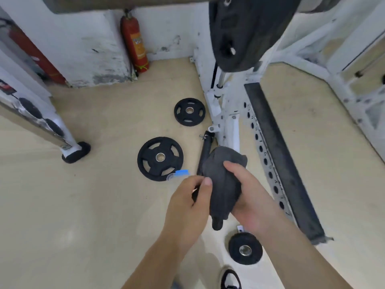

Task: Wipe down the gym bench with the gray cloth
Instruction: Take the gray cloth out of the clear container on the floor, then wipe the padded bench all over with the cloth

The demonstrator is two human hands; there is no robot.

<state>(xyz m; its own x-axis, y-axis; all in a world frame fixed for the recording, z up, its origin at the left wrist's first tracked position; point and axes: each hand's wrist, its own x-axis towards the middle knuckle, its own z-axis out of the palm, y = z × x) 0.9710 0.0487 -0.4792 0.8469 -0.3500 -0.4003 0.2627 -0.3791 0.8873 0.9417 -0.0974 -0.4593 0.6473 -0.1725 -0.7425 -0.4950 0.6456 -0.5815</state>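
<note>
Two hands together on the gray cloth [221, 178]: my right hand [251, 198] wraps it, my left hand [188, 207] pinches its near edge, probably bunching a wiping pad.

My right hand [250, 201] grips the bunched gray cloth [223, 178] from the right; my left hand [187, 207] pinches its left edge, thumb on top. Both are held above the beige floor [83, 205]. Three black weight plates lie below: large [160, 158], medium [189, 112], small [245, 251]. A red fire extinguisher [134, 41] stands against the wall.
</note>
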